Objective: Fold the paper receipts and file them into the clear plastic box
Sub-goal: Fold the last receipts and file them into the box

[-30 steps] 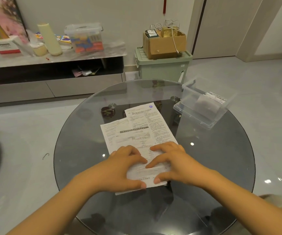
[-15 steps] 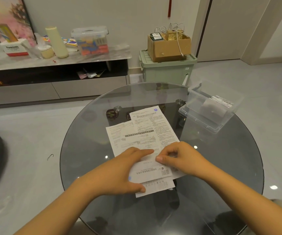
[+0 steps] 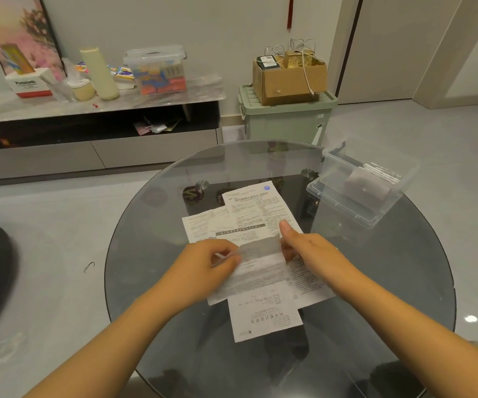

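Left hand (image 3: 203, 262) and right hand (image 3: 308, 248) each pinch a side edge of the top receipt (image 3: 256, 265), lifted above the stack of receipts (image 3: 256, 214) mid-table (image 3: 151, 242), the clear plastic box (image 3: 355, 188) near the table's far right rim.

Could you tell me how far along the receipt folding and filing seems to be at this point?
Done: the clear plastic box already holds some folded papers. In hand: the left hand and right hand pinch the top receipt, lifting its far edge to fold it. Left: several flat sheets lie unfolded on the glass table.
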### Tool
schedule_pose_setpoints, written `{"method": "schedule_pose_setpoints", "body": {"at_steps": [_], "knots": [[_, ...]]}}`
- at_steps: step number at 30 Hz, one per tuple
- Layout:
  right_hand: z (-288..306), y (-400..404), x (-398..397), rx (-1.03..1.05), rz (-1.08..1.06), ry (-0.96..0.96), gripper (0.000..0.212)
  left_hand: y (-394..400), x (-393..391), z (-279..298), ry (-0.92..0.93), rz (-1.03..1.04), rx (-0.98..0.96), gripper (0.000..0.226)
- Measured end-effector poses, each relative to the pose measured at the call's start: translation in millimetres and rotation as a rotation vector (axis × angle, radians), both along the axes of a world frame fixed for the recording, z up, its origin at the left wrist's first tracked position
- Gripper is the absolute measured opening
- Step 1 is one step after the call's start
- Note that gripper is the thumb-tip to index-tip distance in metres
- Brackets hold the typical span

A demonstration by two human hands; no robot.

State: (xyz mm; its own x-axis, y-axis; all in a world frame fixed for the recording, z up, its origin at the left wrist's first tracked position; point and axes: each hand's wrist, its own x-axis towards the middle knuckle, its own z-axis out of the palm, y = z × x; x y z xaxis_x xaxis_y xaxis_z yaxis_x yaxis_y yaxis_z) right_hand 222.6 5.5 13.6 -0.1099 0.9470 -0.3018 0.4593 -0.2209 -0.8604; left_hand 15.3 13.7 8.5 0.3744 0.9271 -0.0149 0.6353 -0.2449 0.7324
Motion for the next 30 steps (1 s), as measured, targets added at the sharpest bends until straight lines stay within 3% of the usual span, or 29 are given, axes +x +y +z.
{"method": "schedule_pose_setpoints", "body": {"at_steps": [2, 4, 8, 10, 13, 16, 18, 21, 25, 27, 30], "knots": [[-5.3, 1.4, 1.5, 0.058, 0.049, -0.096, 0.034, 3.7, 2.0, -4.3, 0.047, 0.045, 0.003, 0.014], [-13.3, 4.1, 1.3, 0.082, 0.057, -0.191, 0.013, 6.4, 2.7, -7.9, 0.147, 0.061, 0.044, 0.030], [-23.8, 3.2, -5.1, 0.137, -0.030, -0.319, 0.025, 5.2, 6.1, -12.6, 0.334, 0.089, 0.136, 0.063], [-25.4, 0.0, -7.4, 0.147, -0.030, -0.372, 0.031, 3.2, 9.6, -12.8, 0.386, 0.161, 0.188, 0.068], [-23.5, -3.3, -8.0, 0.123, -0.046, -0.380, 0.037, -1.2, 15.1, -7.6, 0.418, 0.171, 0.325, 0.054], [-19.1, -6.2, -8.7, 0.094, -0.091, -0.348, 0.038, -7.4, 18.3, -5.2, 0.340, 0.010, 0.347, 0.034], [-15.4, -8.2, -8.9, 0.060, -0.127, -0.271, 0.035, -13.1, 19.5, -6.6, 0.340, -0.064, 0.240, 0.047], [-7.7, -11.4, -7.4, -0.023, -0.144, -0.094, 0.030, -17.4, 20.1, -14.4, 0.493, -0.140, 0.238, 0.065], [-0.5, -15.8, -5.7, -0.118, -0.058, 0.107, 0.028, -18.5, 17.4, -17.9, 0.421, -0.092, 0.311, 0.043], [1.5, -16.7, -3.4, -0.057, -0.027, 0.076, 0.033, -18.8, 16.7, -16.7, 0.368, -0.066, 0.320, 0.032], [3.8, -13.1, 3.4, 0.219, -0.006, -0.097, 0.035, -18.6, 13.6, -15.1, 0.240, 0.025, 0.228, 0.020]]}}
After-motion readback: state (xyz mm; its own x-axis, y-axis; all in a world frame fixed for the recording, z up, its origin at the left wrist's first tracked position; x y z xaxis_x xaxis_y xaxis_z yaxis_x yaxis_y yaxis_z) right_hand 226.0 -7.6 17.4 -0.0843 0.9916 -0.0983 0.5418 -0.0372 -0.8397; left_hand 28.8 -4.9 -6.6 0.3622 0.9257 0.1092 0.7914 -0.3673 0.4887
